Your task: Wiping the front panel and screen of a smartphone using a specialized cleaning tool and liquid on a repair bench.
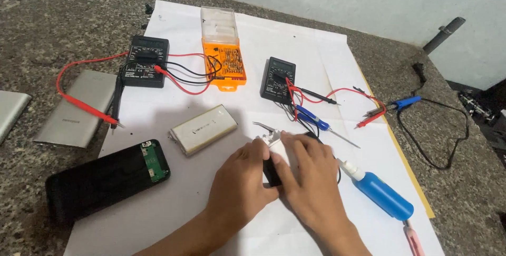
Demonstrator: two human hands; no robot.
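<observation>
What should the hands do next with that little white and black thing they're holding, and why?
Probably lift the right hand a little. Both hands cover the small white and black part on the white paper, left hand gripping its edge, so most of it is hidden. The tweezers lie just above it, close enough to pick up once a hand is free.

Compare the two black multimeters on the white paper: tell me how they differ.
The left multimeter looks wider than the right multimeter. The left one sits at the paper's left edge beside the orange bit case; the right one lies nearer the middle. The left one's red lead runs off the paper onto the stone; the right one's stays on it. Both are black with red and black leads.
</observation>
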